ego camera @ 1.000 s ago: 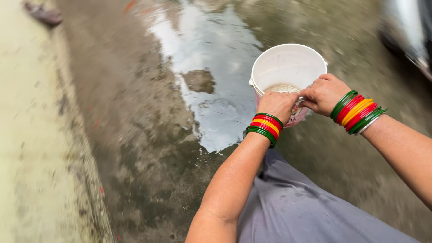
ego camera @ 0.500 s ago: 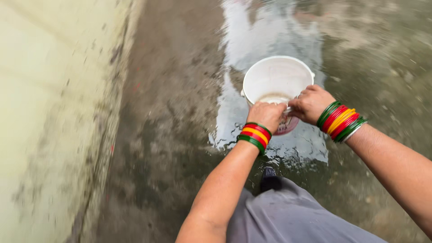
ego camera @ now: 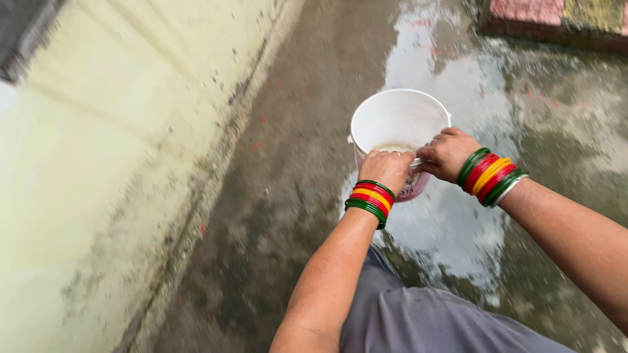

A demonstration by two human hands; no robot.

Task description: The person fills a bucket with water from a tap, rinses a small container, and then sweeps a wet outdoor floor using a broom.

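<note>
A white plastic bucket [ego camera: 396, 116] with a pink printed side hangs in front of me above wet ground, a little murky water in its bottom. My left hand [ego camera: 388, 168] grips the near rim, fingers curled over the edge. My right hand [ego camera: 447, 152] grips the same rim just to the right, beside the thin metal handle. Both wrists carry stacks of green, red and yellow bangles. My grey-clothed leg [ego camera: 418, 314] shows below.
A pale yellow, stained wall [ego camera: 111, 163] runs along the left. The concrete ground [ego camera: 288, 196] is wet, with a shiny puddle [ego camera: 458, 222] under and beyond the bucket. A step of pink and yellow pavers [ego camera: 556, 16] lies at the top right.
The view has swung as I moved along; the wall now fills more of the left and a paver step has appeared. Both hands keep the same hold on the bucket rim.
</note>
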